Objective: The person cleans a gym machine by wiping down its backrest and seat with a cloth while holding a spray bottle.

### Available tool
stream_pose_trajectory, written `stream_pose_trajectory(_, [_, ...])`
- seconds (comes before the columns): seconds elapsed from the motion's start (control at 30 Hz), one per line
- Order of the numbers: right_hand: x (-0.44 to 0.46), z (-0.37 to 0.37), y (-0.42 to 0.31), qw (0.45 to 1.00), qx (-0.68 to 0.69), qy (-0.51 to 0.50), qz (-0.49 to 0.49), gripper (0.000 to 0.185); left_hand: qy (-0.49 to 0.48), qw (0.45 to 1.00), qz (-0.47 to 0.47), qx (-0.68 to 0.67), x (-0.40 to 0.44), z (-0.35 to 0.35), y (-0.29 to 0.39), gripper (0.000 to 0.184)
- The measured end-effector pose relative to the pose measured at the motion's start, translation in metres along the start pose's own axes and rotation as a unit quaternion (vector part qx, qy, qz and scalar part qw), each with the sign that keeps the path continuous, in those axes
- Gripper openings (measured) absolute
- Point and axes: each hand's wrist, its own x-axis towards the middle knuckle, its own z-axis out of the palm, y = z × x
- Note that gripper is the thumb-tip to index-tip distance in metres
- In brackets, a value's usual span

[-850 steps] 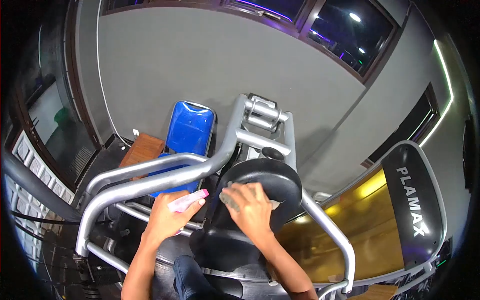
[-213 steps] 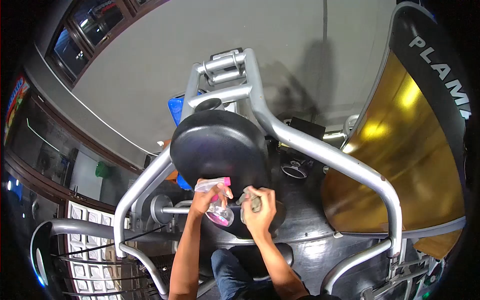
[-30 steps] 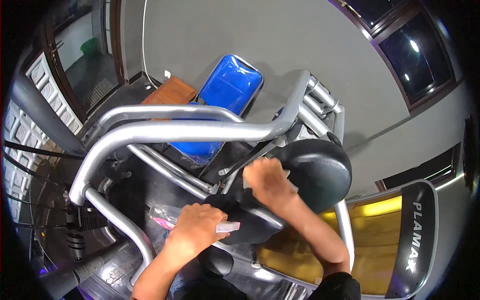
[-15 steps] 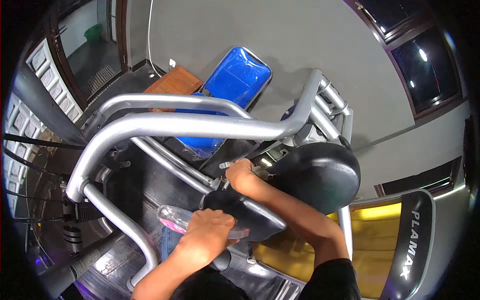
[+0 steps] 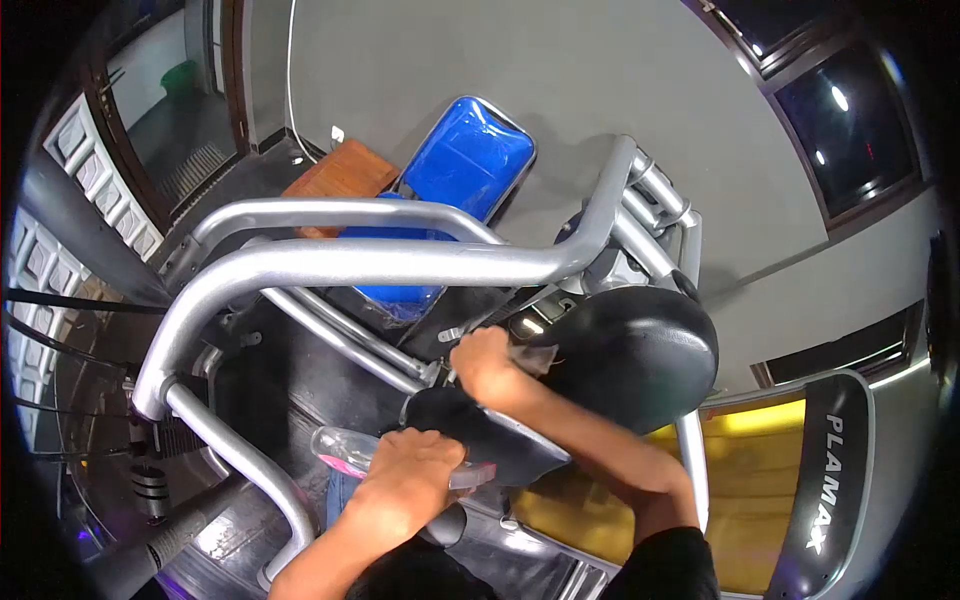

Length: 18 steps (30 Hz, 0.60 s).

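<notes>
My left hand (image 5: 408, 480) is closed around a clear plastic bottle (image 5: 338, 448) with pink on it, held on its side low in front of me. Beyond it, my right hand (image 5: 482, 364) is in a fist at the metal frame, beside the black padded seat (image 5: 635, 355). A greyish, cloth-like piece (image 5: 535, 358) sticks out of that fist; most of it is hidden. Just below the right forearm lies a smaller black pad (image 5: 470, 425).
Thick silver tubes (image 5: 390, 262) of an exercise machine arch across the middle. A blue folding chair (image 5: 470, 150) and a wooden box (image 5: 340, 180) stand by the grey wall. At right is a yellow panel with a black PLAMAX end plate (image 5: 828, 480). Cables (image 5: 80, 300) run at left.
The greyish cloth-like piece shows more clearly beside my right fist, which has shifted slightly. My left hand keeps its grip on the bottle. The view has moved a little.
</notes>
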Motion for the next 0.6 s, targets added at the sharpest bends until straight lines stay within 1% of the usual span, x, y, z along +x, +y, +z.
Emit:
stream_pose_trajectory(0.07, [0.015, 0.040, -0.018, 0.998, 0.024, 0.042, -0.030, 0.017, -0.047, 0.998, -0.035, -0.015, 0.001, -0.002, 0.001, 0.022])
stream_pose_trajectory(0.1, [0.006, 0.036, -0.016, 0.996, 0.048, 0.046, -0.054, 0.018, -0.047, 0.998, -0.033, -0.013, 0.001, -0.002, 0.001, 0.022])
stream_pose_trajectory(0.13, [-0.003, 0.043, -0.013, 0.996, 0.048, 0.047, -0.053, 0.018, -0.050, 0.998, -0.036, 0.001, 0.000, -0.001, 0.001, 0.023])
stream_pose_trajectory(0.17, [-0.015, 0.054, -0.010, 0.967, 0.161, 0.156, -0.121, 0.020, -0.054, 0.998, -0.039, 0.012, 0.000, 0.000, 0.001, 0.024])
stream_pose_trajectory(0.2, [-0.025, 0.064, -0.011, 0.908, 0.268, 0.261, -0.186, 0.023, -0.055, 0.998, -0.037, 0.011, 0.001, -0.002, 0.003, 0.024])
stream_pose_trajectory(0.23, [-0.030, 0.070, -0.016, 0.850, 0.425, 0.232, -0.206, 0.025, -0.080, 0.996, -0.050, 0.003, 0.002, -0.007, 0.005, 0.027])
stream_pose_trajectory(0.27, [-0.035, 0.077, -0.025, 0.766, 0.570, 0.196, -0.221, 0.026, -0.106, 0.992, -0.064, -0.005, 0.001, -0.009, 0.006, 0.029])
stream_pose_trajectory(0.3, [-0.042, 0.090, -0.036, 0.764, 0.574, 0.197, -0.219, 0.026, -0.110, 0.992, -0.063, -0.004, -0.001, -0.007, 0.004, 0.029])
stream_pose_trajectory(0.33, [-0.047, 0.108, -0.048, 0.659, 0.708, 0.195, -0.166, 0.028, -0.112, 0.992, -0.050, 0.006, -0.002, -0.004, -0.001, 0.036])
stream_pose_trajectory(0.37, [-0.051, 0.128, -0.061, 0.531, 0.819, 0.186, -0.108, 0.030, -0.116, 0.992, -0.038, 0.017, -0.003, -0.002, -0.004, 0.043])
stream_pose_trajectory(0.4, [-0.054, 0.147, -0.073, 0.385, 0.906, 0.171, -0.048, 0.032, -0.121, 0.992, -0.036, 0.021, -0.003, 0.000, -0.006, 0.043])
stream_pose_trajectory(0.43, [-0.055, 0.165, -0.085, 0.218, 0.960, 0.173, -0.032, 0.034, -0.119, 0.992, -0.033, 0.017, -0.003, 0.003, -0.006, 0.043])
stream_pose_trajectory(0.47, [-0.052, 0.192, -0.097, 0.087, 0.978, 0.190, -0.023, 0.033, -0.117, 0.993, -0.029, 0.014, -0.002, 0.004, -0.007, 0.044])
stream_pose_trajectory(0.53, [-0.056, 0.197, -0.098, -0.010, 0.982, 0.186, -0.016, 0.033, -0.135, 0.990, -0.024, 0.019, -0.001, 0.003, -0.006, 0.043])
stream_pose_trajectory(0.57, [-0.053, 0.197, -0.099, -0.035, 0.976, 0.213, 0.009, 0.032, -0.148, 0.989, -0.023, 0.020, 0.001, 0.001, -0.006, 0.042])
stream_pose_trajectory(0.6, [-0.053, 0.191, -0.096, -0.043, 0.975, 0.219, 0.009, 0.032, -0.154, 0.988, -0.017, 0.026, 0.002, 0.001, -0.005, 0.042])
